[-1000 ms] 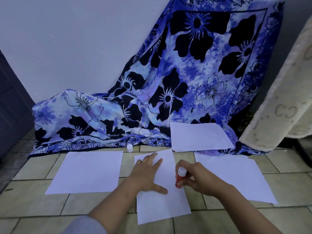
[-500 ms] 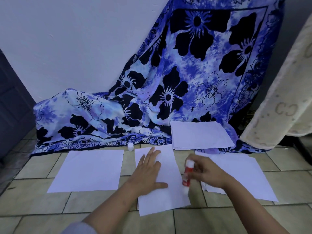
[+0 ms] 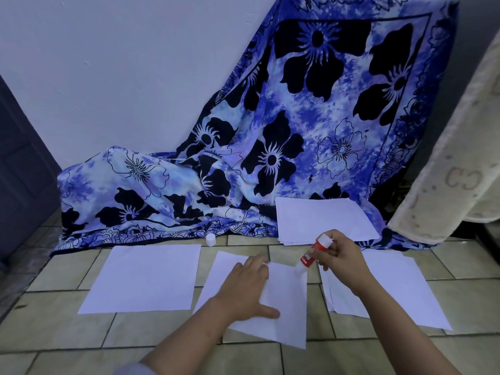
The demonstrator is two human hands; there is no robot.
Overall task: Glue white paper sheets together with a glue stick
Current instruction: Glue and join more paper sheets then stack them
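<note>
The middle sheet [image 3: 286, 307] lies skewed on the tiled floor [image 3: 67, 334]. The left hand [image 3: 249, 288] rests flat on it with fingers straight and thumb spread toward the near side, pinning it down. The right hand [image 3: 341, 255] pinches the glue stick [image 3: 313, 251] by its upper end, fingers curled round the white top. The stick is tilted: its top leans far and right and its tip points near and left, meeting or nearly meeting the sheet's far right corner; I cannot tell whether it actually touches.

From that tip, almost all of the sheet stretches nearward and to the left, and the sheet's right edge runs from the tip toward the near side. That edge sits on the right hand's side, with the left hand well left of it, so a stroke along it looks unobstructed.

Another sheet [image 3: 146, 277] lies to the left, overlapping sheets [image 3: 392, 288] to the right, and a paper stack [image 3: 324, 220] on the far side. The small white cap [image 3: 211, 240] stands by the cloth's edge.
</note>
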